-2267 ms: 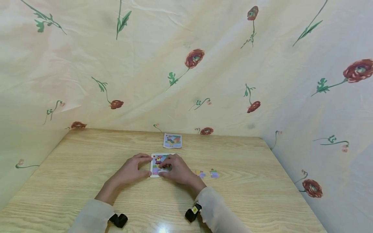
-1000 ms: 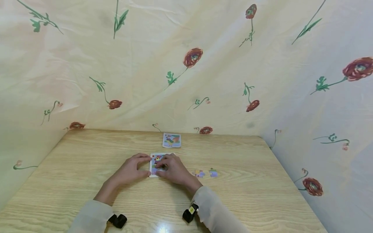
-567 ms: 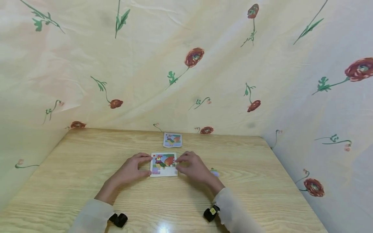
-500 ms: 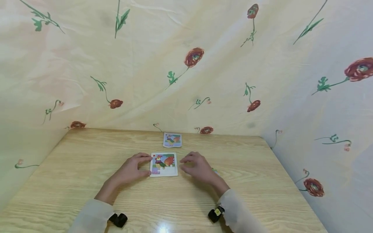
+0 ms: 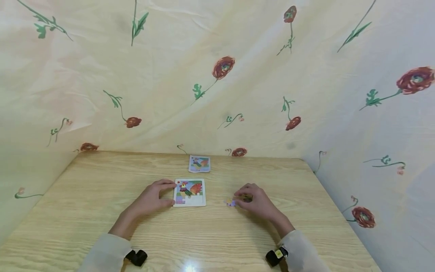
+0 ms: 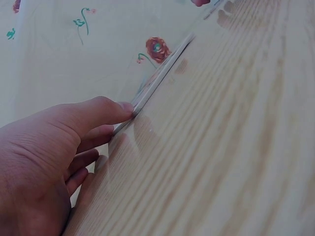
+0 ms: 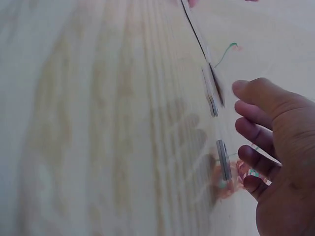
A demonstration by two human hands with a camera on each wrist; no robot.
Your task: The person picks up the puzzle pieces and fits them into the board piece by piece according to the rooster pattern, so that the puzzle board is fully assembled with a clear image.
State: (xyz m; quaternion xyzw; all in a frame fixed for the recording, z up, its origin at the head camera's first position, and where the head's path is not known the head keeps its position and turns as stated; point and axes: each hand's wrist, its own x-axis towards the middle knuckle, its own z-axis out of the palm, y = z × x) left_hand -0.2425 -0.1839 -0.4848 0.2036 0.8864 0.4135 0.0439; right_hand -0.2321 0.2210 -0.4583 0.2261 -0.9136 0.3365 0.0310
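Observation:
A square jigsaw puzzle (image 5: 195, 189) in a white frame shows a rooster, with bare white along its lower right part. My left hand (image 5: 154, 196) holds the frame's left side, thumb at the near corner and fingers at the far one. In the left wrist view, the thumb of my left hand (image 6: 64, 137) lies on the frame's thin edge. To the right, my right hand (image 5: 256, 202) hovers with parted, bent fingers, its fingertips right beside a yellow and purple puzzle piece (image 5: 230, 203). Another puzzle piece (image 7: 223, 160) lies flat below the fingers in the right wrist view.
A small picture card (image 5: 199, 164) with the same rooster lies behind the puzzle, near the back edge of the wooden table (image 5: 163, 241). A flower-patterned cloth (image 5: 163, 75) rises behind the table and at both sides.
My right hand has left the puzzle and moved right, to the loose pieces. The puzzle's picture and bare part show where the right hand covered them. My left hand has stayed on the frame.

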